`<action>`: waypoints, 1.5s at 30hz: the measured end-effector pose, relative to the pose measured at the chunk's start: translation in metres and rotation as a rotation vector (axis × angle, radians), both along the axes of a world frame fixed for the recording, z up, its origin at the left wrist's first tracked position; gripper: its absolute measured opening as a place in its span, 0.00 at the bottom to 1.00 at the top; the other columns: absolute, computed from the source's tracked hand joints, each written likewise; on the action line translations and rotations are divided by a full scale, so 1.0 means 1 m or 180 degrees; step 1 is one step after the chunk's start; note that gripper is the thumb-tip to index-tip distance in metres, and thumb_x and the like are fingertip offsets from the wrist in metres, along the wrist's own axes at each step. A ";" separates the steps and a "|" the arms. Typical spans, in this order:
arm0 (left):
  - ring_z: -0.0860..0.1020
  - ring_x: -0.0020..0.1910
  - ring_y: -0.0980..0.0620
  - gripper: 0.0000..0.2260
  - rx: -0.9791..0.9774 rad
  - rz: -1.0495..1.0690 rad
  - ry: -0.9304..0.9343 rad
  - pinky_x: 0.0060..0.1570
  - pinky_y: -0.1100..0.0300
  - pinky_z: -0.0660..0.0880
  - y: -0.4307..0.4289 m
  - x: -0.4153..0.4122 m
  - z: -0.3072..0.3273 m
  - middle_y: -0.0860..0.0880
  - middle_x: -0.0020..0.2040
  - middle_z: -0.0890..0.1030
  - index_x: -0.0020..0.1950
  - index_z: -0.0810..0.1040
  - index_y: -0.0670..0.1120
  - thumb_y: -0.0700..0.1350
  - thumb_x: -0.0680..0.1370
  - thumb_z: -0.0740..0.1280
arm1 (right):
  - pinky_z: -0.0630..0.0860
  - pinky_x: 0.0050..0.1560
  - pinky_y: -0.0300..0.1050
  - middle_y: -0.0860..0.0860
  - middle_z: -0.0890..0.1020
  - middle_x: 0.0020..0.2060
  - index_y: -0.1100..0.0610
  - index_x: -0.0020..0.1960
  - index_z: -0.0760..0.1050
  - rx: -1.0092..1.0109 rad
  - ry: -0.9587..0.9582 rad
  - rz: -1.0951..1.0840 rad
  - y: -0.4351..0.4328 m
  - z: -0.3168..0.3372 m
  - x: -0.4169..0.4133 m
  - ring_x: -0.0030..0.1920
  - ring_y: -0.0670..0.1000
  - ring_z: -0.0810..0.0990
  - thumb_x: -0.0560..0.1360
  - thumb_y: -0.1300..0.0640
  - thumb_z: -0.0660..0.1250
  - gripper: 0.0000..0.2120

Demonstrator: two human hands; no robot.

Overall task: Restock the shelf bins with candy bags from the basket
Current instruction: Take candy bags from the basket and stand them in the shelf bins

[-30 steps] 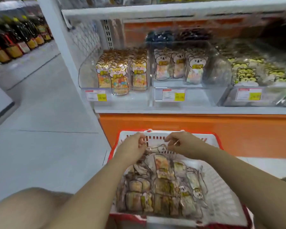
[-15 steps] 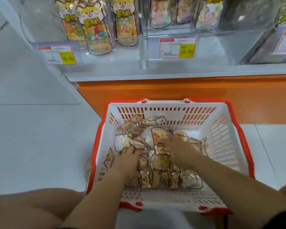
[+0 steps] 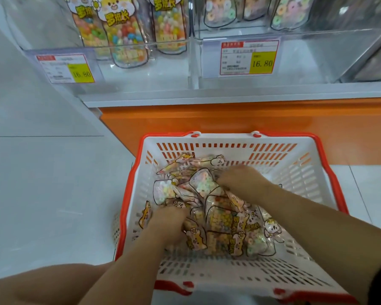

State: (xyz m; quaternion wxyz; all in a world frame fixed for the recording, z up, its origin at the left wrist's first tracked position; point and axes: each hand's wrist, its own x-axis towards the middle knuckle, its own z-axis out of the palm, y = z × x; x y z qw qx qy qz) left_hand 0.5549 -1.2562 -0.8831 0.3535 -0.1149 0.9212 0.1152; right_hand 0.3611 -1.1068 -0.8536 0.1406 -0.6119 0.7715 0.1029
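Our left hand (image 3: 169,221) and right hand (image 3: 240,179) sit deep among the candy bags (image 3: 209,208) heaped in the basket (image 3: 330,172), likely gathering stock for the shelf bins (image 3: 295,62) above. Both are half-buried, so we cannot tell if either grips.

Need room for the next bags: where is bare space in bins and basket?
Bare: left bin floor between its front wall and the standing bags; middle bin likewise. In the basket, the mesh along the right wall and near edge. Crowded: the candy bag pile centre-left, where left hand and right hand dig.
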 end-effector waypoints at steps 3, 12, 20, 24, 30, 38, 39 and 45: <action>0.80 0.54 0.50 0.23 0.0520 0.0830 0.0192 0.51 0.55 0.79 -0.016 -0.002 0.011 0.54 0.56 0.82 0.62 0.76 0.58 0.51 0.68 0.74 | 0.78 0.52 0.49 0.49 0.75 0.46 0.45 0.47 0.75 -0.0388 -0.0595 -0.1051 0.014 0.023 -0.029 0.47 0.52 0.77 0.77 0.55 0.68 0.05; 0.80 0.48 0.59 0.18 0.1984 0.2806 0.1087 0.44 0.71 0.74 -0.041 -0.024 0.081 0.55 0.55 0.83 0.60 0.77 0.56 0.49 0.73 0.77 | 0.80 0.48 0.60 0.52 0.82 0.40 0.55 0.51 0.77 -0.2342 -0.3014 -0.3442 0.031 0.085 -0.039 0.40 0.55 0.82 0.80 0.62 0.64 0.05; 0.78 0.60 0.45 0.19 0.2987 0.3941 0.1877 0.63 0.47 0.72 0.008 -0.041 0.145 0.46 0.55 0.83 0.56 0.78 0.45 0.52 0.71 0.78 | 0.78 0.33 0.47 0.55 0.78 0.35 0.61 0.50 0.78 -0.2804 -0.3993 -0.3913 0.030 0.146 0.027 0.31 0.51 0.78 0.82 0.61 0.62 0.06; 0.72 0.69 0.43 0.44 0.3349 0.4111 0.1980 0.69 0.38 0.66 0.038 -0.034 0.163 0.44 0.68 0.76 0.69 0.71 0.42 0.60 0.61 0.83 | 0.76 0.40 0.54 0.56 0.76 0.33 0.61 0.46 0.77 -0.3190 -0.3783 -0.4203 0.046 0.152 0.049 0.34 0.55 0.75 0.81 0.63 0.61 0.08; 0.82 0.57 0.35 0.37 0.4064 0.5108 0.1890 0.51 0.37 0.80 0.081 -0.016 0.163 0.37 0.61 0.81 0.71 0.73 0.40 0.53 0.67 0.82 | 0.84 0.44 0.59 0.62 0.84 0.46 0.64 0.62 0.73 -0.2699 -0.4356 -0.4181 0.066 0.157 0.071 0.40 0.57 0.86 0.73 0.59 0.76 0.21; 0.83 0.55 0.38 0.16 0.4833 0.4952 0.2011 0.50 0.41 0.81 0.082 -0.020 0.176 0.35 0.56 0.83 0.64 0.79 0.36 0.46 0.81 0.65 | 0.83 0.42 0.52 0.61 0.86 0.46 0.67 0.54 0.79 -0.2730 -0.4741 -0.3971 0.055 0.160 0.069 0.44 0.59 0.87 0.69 0.67 0.76 0.14; 0.83 0.55 0.38 0.16 0.4910 0.4912 0.2046 0.52 0.40 0.80 0.081 -0.022 0.177 0.35 0.56 0.83 0.64 0.78 0.37 0.46 0.82 0.64 | 0.82 0.39 0.50 0.61 0.86 0.45 0.68 0.53 0.78 -0.2885 -0.4830 -0.4074 0.053 0.161 0.068 0.42 0.58 0.87 0.70 0.66 0.76 0.14; 0.84 0.54 0.41 0.14 0.5107 0.5456 0.2608 0.56 0.40 0.79 0.069 -0.032 0.174 0.38 0.57 0.84 0.66 0.77 0.38 0.42 0.83 0.62 | 0.83 0.47 0.53 0.57 0.86 0.43 0.65 0.59 0.77 -0.3990 -0.5018 -0.4939 0.048 0.162 0.058 0.41 0.54 0.86 0.71 0.61 0.76 0.19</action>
